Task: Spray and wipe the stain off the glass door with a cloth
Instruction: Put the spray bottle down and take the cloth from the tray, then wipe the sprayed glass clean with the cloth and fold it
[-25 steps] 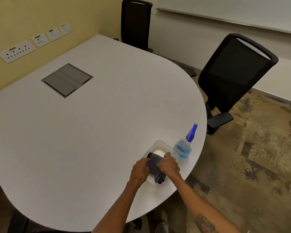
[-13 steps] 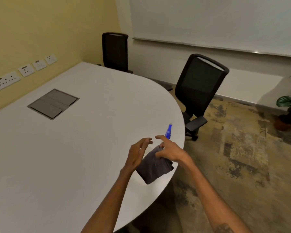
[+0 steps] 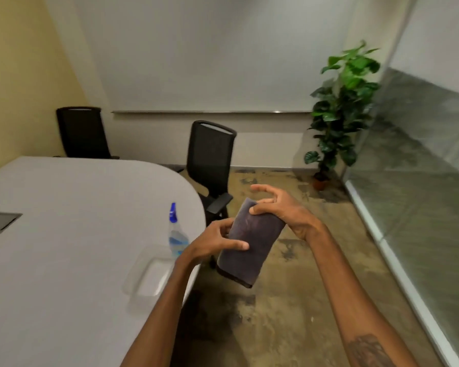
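A folded dark cloth (image 3: 249, 242) is held in the air beside the tabletop (image 3: 64, 234), long axis tilted, upper end far-right. Left hand (image 3: 212, 243) fingers pinch its left edge; right hand (image 3: 281, 207) grips its top, some fingers spread.

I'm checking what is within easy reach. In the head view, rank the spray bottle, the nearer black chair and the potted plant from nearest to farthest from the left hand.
1. Spray bottle: on the table edge, just left of the left hand.
2. Nearer black chair: beyond the table's curved end.
3. Potted plant: far right corner.
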A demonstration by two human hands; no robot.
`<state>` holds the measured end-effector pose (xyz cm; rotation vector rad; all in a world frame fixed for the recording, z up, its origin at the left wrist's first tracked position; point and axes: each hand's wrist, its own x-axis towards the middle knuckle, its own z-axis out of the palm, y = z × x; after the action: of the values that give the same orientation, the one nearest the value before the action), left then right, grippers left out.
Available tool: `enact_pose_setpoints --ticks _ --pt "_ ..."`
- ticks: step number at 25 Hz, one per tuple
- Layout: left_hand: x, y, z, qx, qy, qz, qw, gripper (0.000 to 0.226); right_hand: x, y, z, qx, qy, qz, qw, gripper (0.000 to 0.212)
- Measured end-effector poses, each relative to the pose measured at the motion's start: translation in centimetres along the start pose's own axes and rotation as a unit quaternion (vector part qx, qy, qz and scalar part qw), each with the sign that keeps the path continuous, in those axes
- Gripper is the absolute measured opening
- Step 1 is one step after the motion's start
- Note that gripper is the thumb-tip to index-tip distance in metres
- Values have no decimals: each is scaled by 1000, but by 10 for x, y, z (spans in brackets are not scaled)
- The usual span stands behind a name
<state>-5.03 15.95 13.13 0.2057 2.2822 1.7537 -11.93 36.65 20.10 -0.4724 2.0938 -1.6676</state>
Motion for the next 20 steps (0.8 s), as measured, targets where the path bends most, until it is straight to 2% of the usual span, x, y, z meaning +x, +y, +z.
enact_pose_setpoints --ticks 4,6,8,10,12,13,15,18,20 --pt "25 45 104 11 -29 69 997 43 -92 11 -72 54 124 -9 991 59" --pt "37 63 156 -21 -50 88 995 39 -139 19 -105 99 193 -22 976 53" --pt "48 83 211 -80 -85 87 989 37 -191 26 -137 185 267 -44 945 46" --pt "59 105 263 -133 -135 86 978 42 -239 33 -160 290 321 -79 898 54" --pt "71 129 318 -171 -187 99 962 51 -286 45 -178 336 387 -122 850 68" --pt "76 140 346 -190 -213 103 953 55 -309 51 -185 340 414 -139 833 70" --pt "81 160 397 -210 -257 105 937 58 -349 61 -192 318 468 -152 810 58" --pt "75 182 467 -229 -334 110 908 66 -410 71 -201 231 595 -142 756 49" --pt "67 194 508 -232 -381 104 889 69 -451 73 -203 156 673 -118 713 35"
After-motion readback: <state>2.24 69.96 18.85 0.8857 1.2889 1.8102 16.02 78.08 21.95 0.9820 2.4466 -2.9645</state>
